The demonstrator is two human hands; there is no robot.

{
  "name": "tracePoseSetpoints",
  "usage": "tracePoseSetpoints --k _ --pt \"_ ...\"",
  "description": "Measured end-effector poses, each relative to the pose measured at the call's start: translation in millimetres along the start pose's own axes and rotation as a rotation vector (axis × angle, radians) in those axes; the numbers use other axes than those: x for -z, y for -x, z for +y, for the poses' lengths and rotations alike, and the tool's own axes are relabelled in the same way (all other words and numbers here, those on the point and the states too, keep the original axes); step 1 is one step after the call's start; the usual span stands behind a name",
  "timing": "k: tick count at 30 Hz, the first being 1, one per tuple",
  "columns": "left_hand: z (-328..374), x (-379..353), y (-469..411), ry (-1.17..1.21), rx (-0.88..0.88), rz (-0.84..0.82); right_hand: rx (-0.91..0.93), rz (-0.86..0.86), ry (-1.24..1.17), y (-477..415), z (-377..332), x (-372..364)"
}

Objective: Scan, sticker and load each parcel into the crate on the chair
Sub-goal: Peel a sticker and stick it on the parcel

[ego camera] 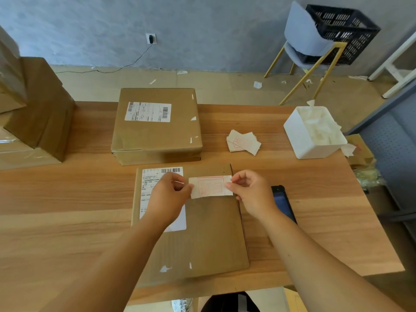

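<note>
While two hands (171, 194) (249, 194) pinch one sticker (210, 186), two parcels (193, 224) (156, 126) lie.

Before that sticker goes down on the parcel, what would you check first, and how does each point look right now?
1. Sticker held at both ends by left hand and right hand: ok.
2. Near parcel flat on the table: ok.
3. Bare cardboard beside the shipping label: ok.
4. Backing peeled off: cannot tell.
5. Crate on the chair open: ok.
</note>
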State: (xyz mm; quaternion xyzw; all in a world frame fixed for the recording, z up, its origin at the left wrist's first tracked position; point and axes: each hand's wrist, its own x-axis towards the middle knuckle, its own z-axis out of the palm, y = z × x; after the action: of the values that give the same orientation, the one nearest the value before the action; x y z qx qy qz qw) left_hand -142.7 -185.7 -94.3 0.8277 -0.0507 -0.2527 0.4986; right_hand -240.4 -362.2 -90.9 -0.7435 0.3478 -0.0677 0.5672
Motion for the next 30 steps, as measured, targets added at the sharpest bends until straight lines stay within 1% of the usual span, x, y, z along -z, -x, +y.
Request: tracePoseSetpoints --k 2,5,9,12,15,18,24,30 --pt "4 -1 -11 -0.024 0.005 0.01 0.008 -0.014 0.011 -12 0 1" --pt "7 -6 -24 -0.155 -0.059 0.008 0.021 -0.033 0.056 -27 2 0" --pt "10 -14 -35 -0.289 -0.126 0.033 0.051 -0.041 0.194 -41 5 -4" --pt "8 -16 -40 -0.365 -0.137 0.04 0.108 -0.036 0.281 -47 4 -7" --pt "6 -16 -43 -0.423 -0.155 0.068 0.135 -0.039 0.338 -51 2 -8" --pt "6 -16 -43 -0.44 -0.177 0.06 0.141 -0.051 0.39 -53 -2 -9" --pt "8 -19 -40 -0.345 -0.128 0.077 0.092 -0.041 0.343 -49 -3 -9" --pt "6 -19 -41 -0.342 -0.09 0.06 0.152 -0.018 0.148 -38 -19 -8"
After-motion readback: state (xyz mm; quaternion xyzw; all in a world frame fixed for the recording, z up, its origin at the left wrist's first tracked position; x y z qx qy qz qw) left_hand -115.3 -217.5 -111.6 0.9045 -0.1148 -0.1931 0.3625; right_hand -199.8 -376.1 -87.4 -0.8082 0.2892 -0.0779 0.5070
